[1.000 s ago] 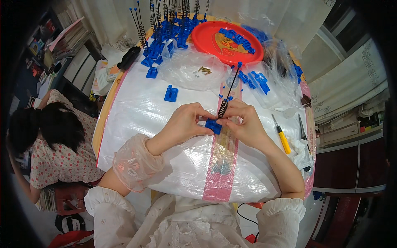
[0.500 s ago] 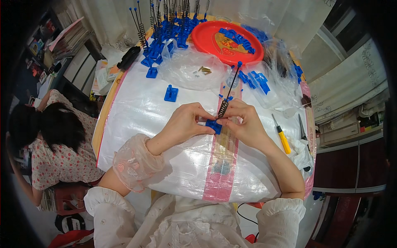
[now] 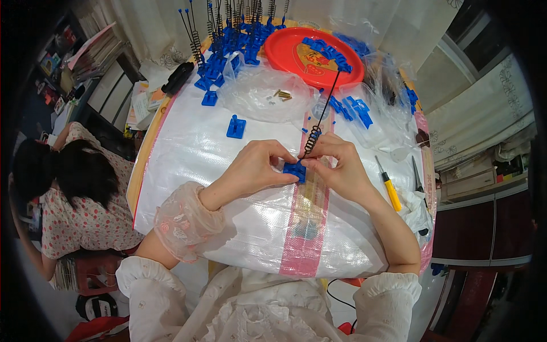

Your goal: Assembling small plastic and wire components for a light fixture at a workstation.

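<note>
In front of the red tray, well apart from it, my left hand pinches the blue base, thumb and forefinger narrow. My right hand pinches the foot of the black spring rod where it meets that base; I cannot tell whether it is fully seated. Front-left of the tray, one loose base has no spring fitted. Left of the tray, many sprung units stand apparently complete; blue parts inside it carry none.

Surface: white woven sheet, in front of the tray; yellow-handled screwdriver, front-right of it; brass-coloured pins, nearer its front-left.

Room: a person, far front-left of the tray; pale curtains, behind it
</note>
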`<state>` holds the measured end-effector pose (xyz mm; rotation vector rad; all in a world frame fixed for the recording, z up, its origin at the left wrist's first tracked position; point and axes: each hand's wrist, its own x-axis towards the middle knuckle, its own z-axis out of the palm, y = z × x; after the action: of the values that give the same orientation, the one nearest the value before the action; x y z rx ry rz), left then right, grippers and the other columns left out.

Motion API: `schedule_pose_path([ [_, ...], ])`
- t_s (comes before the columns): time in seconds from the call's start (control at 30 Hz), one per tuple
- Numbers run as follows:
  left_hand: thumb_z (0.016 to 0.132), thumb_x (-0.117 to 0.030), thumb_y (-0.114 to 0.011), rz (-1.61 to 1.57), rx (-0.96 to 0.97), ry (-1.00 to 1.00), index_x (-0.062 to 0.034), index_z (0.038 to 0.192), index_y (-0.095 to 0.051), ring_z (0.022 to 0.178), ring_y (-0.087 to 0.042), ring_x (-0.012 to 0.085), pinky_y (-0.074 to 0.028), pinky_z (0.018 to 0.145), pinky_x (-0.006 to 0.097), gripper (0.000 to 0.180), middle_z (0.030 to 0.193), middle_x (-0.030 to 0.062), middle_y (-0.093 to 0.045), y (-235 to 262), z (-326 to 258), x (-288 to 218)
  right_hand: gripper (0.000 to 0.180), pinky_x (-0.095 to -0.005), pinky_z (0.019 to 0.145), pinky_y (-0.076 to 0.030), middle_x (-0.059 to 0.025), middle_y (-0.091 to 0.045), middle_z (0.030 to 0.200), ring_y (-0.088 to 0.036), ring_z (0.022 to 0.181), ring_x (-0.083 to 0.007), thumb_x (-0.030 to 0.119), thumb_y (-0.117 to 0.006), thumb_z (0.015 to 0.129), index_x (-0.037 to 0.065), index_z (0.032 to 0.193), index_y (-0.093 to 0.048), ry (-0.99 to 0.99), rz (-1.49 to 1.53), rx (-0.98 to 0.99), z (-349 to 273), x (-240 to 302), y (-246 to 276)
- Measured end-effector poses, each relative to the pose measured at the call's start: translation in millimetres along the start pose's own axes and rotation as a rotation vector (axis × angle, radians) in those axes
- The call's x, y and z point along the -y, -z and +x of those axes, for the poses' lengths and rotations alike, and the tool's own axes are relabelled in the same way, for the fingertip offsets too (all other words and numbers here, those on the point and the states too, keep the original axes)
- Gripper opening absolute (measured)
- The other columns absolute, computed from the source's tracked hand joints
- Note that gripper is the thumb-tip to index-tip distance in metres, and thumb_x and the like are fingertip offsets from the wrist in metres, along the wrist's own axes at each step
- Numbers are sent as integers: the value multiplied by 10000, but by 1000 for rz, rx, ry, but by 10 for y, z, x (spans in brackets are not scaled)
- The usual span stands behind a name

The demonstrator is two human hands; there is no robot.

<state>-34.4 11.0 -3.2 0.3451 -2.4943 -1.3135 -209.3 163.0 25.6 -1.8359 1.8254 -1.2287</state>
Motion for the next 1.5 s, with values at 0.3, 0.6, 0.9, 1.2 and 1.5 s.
schedule_pose_path([
  [0.3, 763, -122, -815, -132, -8, 54, 35, 994, -755, 609, -557, 64, -461, 580, 256, 286, 666, 32, -645, 41, 3, -86, 173, -381, 825, -504, -138, -730, 911, -653, 890, -282, 45, -756, 799, -19, 959, -759, 36, 35, -60, 3, 39, 27],
  [0.6, 800, -72, -772, -238, -132, -21, 39, 1072, -690, 737, -598, 66, -499, 681, 231, 305, 859, 39, -687, 36, 4, -183, 162, -319, 770, -468, -72, -739, 930, -627, 858, -147, 104, -768, 853, 42, 1001, -792, -116, 139, -139, 5, 23, 103],
  [0.9, 796, 4, -785, -324, -294, -96, -10, 1159, -611, 977, -672, 112, -534, 864, 265, 403, 1093, 77, -695, 40, 13, -259, 159, -259, 741, -452, -7, -725, 908, -548, 786, -82, 34, -754, 875, 33, 1029, -795, -50, 347, -251, 15, -71, 77],
  [1.2, 772, 49, -797, -214, -449, -233, -8, 1101, -627, 921, -685, 122, -558, 820, 270, 375, 1047, 67, -668, -21, -4, -268, 182, -271, 800, -488, -32, -686, 942, -614, 879, -113, -42, -726, 889, -11, 1064, -764, -43, 479, -237, 7, -18, 63],
  [1.5, 767, 56, -800, -174, -481, -288, -6, 1085, -625, 924, -685, 130, -565, 814, 269, 368, 1065, 75, -660, -35, -11, -265, 177, -275, 797, -473, -37, -676, 913, -605, 872, -121, -38, -733, 882, -19, 1055, -764, -36, 496, -245, 8, -7, 48],
])
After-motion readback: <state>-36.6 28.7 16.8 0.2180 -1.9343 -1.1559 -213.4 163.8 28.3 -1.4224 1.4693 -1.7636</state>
